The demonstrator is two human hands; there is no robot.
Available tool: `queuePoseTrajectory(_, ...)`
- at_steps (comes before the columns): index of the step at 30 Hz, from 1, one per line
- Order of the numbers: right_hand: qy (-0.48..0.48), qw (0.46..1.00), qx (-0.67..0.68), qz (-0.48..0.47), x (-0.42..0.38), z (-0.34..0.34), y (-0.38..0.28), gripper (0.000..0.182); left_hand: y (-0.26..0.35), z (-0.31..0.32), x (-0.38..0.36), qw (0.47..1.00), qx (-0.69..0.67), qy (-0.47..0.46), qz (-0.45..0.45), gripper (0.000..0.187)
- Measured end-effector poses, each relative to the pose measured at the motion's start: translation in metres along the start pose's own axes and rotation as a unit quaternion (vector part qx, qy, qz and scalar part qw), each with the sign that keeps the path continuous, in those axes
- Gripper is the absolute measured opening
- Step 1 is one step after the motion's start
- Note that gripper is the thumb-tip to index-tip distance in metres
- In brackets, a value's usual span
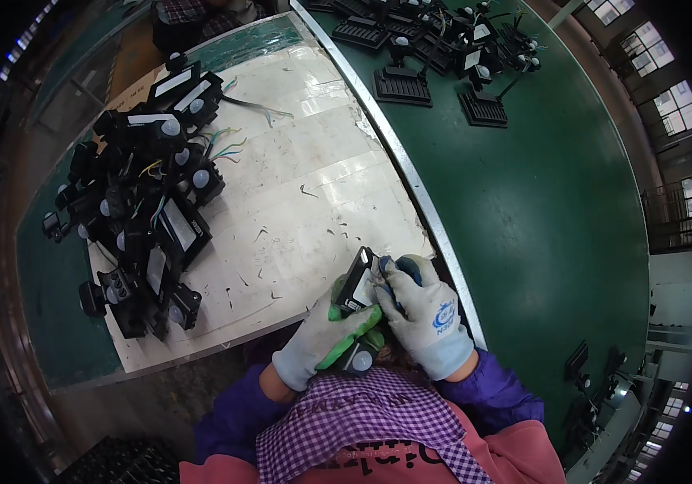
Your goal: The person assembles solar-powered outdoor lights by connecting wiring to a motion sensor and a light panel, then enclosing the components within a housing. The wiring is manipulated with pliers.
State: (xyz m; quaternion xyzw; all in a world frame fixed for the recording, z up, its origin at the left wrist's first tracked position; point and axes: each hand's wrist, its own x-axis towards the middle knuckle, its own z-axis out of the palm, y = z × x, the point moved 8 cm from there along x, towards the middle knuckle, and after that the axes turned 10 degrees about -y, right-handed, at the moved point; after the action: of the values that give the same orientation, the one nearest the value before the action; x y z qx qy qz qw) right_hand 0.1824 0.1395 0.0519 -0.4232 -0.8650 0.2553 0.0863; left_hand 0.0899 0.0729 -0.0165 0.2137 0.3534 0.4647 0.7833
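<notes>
My left hand (318, 334), in a white glove with green on the palm side, is wrapped round a black sensor floodlight (354, 282) with a pale front panel. The lamp is tilted, just above the white work surface's near right corner. Its domed white motion sensor (361, 360) appears below the left hand, close to the apron. My right hand (425, 310), in a white glove with blue fingertips, is closed at the lamp's right edge. Its fingers are pinched together against the panel; anything between them is hidden.
Many floodlights with loose wires (152, 202) are piled on the white board (297, 194) to the left. A metal rail (398, 165) separates it from the green conveyor belt (523, 218), where more floodlights (402, 85) lie at the far end. Another person (200, 20) sits opposite.
</notes>
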Motion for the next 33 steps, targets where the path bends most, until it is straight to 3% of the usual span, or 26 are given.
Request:
queuePoseTrajectory(16, 0.030, 0.999, -0.024, -0.028, -0.010, -0.002, 0.002, 0.027, -0.004, 0.001, 0.003, 0.999, -0.018, -0.036, -0.033, 0.039)
queuePoseTrajectory(24, 0.003, 0.997, -0.017, -0.073, 0.014, -0.002, -0.006, 0.026, 0.000, 0.001, 0.001, 0.998, -0.003, -0.045, -0.052, 0.038)
queuePoseTrajectory(27, -0.045, 0.994, -0.030, -0.093, 0.008, -0.007, 0.002, 0.020, 0.011, 0.005, -0.004, 0.998, -0.011, -0.046, -0.052, 0.026)
queuePoseTrajectory(31, -0.063, 0.986, -0.055, -0.144, -0.006, -0.012, -0.007, 0.024, 0.013, -0.009, -0.021, 0.976, 0.031, -0.108, -0.188, 0.023)
queuePoseTrajectory(33, -0.082, 0.974, -0.066, -0.198, -0.015, -0.012, -0.015, 0.027, 0.011, -0.012, -0.030, 0.975, -0.012, -0.117, -0.190, 0.033)
